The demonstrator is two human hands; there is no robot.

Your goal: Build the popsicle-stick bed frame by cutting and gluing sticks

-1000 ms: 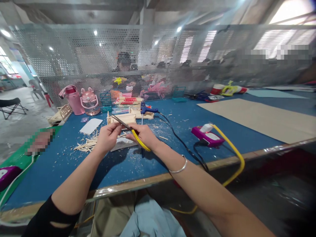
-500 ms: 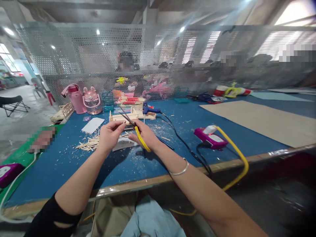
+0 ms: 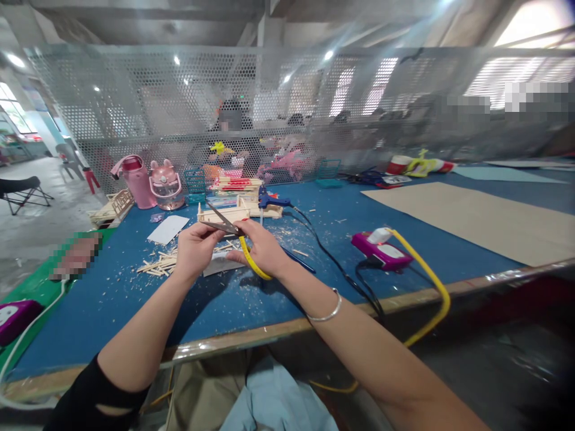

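My right hand (image 3: 263, 250) grips yellow-handled scissors (image 3: 233, 233), whose dark blades point up and to the left. My left hand (image 3: 194, 246) is pinched closed right at the blades, holding something thin that I cannot make out. Both hands hover above the blue table (image 3: 233, 299). Under them lie a pile of cut wooden sticks (image 3: 157, 261) and a white sheet (image 3: 220, 263). A small wooden stick frame (image 3: 224, 214) stands just behind my hands.
A blue glue gun (image 3: 269, 200) with a black cord lies behind the frame. A purple device (image 3: 381, 250) with a yellow cable sits to the right, a cardboard sheet (image 3: 471, 218) beyond. Pink containers (image 3: 150, 182) stand at back left. Another person sits behind the mesh screen (image 3: 229, 120).
The scissors have tilted flatter and their blades have closed toward my left hand's fingertips. Both hands stay in nearly the same spot.
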